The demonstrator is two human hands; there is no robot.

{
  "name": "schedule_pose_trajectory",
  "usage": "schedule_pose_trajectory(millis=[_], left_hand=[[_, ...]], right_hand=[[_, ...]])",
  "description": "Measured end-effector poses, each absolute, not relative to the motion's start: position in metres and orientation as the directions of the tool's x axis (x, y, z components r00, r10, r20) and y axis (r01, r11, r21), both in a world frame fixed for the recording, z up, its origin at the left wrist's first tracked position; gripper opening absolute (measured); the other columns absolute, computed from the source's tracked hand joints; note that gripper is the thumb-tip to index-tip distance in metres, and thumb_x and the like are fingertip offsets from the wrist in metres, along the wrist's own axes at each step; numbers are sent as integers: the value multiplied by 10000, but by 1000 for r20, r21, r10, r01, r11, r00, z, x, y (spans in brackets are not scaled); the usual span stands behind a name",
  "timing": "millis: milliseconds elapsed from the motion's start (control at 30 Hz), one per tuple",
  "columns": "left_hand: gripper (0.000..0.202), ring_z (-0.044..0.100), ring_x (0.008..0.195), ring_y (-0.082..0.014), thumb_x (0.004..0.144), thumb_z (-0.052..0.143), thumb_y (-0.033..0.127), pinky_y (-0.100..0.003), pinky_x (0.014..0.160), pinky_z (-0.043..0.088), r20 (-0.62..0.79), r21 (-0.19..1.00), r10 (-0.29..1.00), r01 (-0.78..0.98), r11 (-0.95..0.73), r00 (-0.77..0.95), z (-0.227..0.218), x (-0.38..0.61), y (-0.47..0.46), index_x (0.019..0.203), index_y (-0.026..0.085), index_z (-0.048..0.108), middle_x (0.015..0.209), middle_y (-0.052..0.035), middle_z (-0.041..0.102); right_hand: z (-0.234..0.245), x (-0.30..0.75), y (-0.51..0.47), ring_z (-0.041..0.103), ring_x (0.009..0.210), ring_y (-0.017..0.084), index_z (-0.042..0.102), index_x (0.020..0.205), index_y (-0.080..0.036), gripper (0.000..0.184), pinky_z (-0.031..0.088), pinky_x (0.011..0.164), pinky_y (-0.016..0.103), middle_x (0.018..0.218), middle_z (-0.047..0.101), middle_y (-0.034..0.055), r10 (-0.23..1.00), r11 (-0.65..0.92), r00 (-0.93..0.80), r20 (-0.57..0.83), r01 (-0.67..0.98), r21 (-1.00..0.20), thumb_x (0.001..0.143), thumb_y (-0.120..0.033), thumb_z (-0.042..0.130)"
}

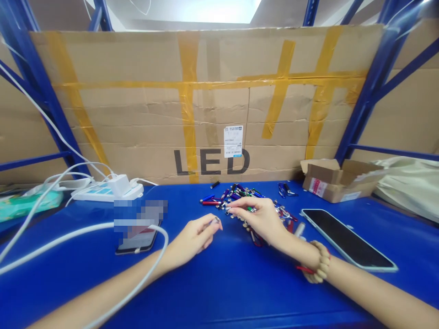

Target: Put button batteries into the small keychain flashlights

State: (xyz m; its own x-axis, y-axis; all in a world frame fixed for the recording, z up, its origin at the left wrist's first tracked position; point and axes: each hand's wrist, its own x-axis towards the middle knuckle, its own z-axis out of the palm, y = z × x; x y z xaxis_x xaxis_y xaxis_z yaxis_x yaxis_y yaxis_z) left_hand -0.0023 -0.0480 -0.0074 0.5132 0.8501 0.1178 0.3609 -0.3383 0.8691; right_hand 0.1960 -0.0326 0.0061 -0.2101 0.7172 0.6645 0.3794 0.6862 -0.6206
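My left hand [197,236] is closed above the blue surface, thumb and forefinger pinching a small silver piece [215,220] whose kind I cannot make out. Just to its right, my right hand [261,218] reaches over the pile with thumb and fingertips pinched on another tiny silver piece [227,209]. Beneath and behind this hand lies a heap of small coloured metal tubes [236,195], with clips and round silver discs among them. A red tube [211,203] and a blue tube [207,198] lie at its left edge. The right hand and wrist hide part of the heap.
A phone [346,237] lies at right, another phone [144,228] at left. A white cable [164,237] loops across my left forearm from the power strip [92,193]. A small open box [325,180] stands back right, before a large cardboard box [147,132] between blue rack posts.
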Motion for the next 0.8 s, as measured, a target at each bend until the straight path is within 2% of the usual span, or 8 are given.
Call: schedule_pose_trajectory(millis=[67,133,267,400,500,567,667,800], left_hand=[[317,385,511,-79,888,375,442,-192,525,319,138,829,830,395,-396,541,-8,-3,-48,883,168,536,555,59,424],[290,422,577,-90,889,394,406,-195,574,340,178,795,817,409,-448,549,-8,-3,-47,858,163,549,610,45,459],[260,471,687,-110,882,420,368,-202,650,365,224,769,800,403,-495,556,-9,-4,-44,887,164,580,760,19,553],[268,516,789,-139,883,413,361,-210,726,377,248,755,797,406,-515,550,-11,-3,-45,944,177,598,866,3,609],[267,529,748,-146,878,417,369,-207,693,379,265,721,798,439,-536,541,-13,-3,-46,893,180,605,820,-2,617],[257,529,689,-142,874,424,367,-203,648,370,287,687,791,459,-563,540,-14,-3,-48,859,188,608,766,1,613],[248,522,611,-138,871,430,367,-208,597,354,301,629,776,496,-598,554,-16,-4,-50,834,209,617,698,4,604],[250,566,628,-151,874,429,349,-214,619,383,357,551,744,516,-656,564,-19,-4,-53,817,231,642,726,-15,639]], right_hand=[[6,191,-39,659,721,137,702,788,-207,72,513,685,237,785,713,-2,680,731,-264,684,320,-603,772,-209,632],[5,189,-43,651,744,128,702,789,-200,78,509,718,236,801,708,7,603,797,-321,731,279,-535,773,-175,630],[5,188,-43,634,701,114,705,748,-178,63,501,679,223,749,696,23,506,861,-380,775,271,-430,756,-154,647],[5,187,-42,629,672,115,706,737,-188,66,491,659,227,723,695,13,567,823,-419,709,325,-466,753,-164,647],[5,188,-42,627,661,120,700,725,-191,57,480,648,228,713,695,4,669,744,-430,607,383,-548,752,-203,651],[6,191,-42,619,646,119,686,718,-186,90,467,635,224,703,689,4,698,716,-454,554,429,-550,760,-254,646],[6,195,-41,591,650,116,651,758,-175,180,440,633,222,728,667,21,626,780,-580,522,482,-399,825,-320,567],[4,197,-45,509,575,112,594,700,-162,283,377,562,226,669,590,34,497,860,-755,427,494,-128,898,-233,405]])
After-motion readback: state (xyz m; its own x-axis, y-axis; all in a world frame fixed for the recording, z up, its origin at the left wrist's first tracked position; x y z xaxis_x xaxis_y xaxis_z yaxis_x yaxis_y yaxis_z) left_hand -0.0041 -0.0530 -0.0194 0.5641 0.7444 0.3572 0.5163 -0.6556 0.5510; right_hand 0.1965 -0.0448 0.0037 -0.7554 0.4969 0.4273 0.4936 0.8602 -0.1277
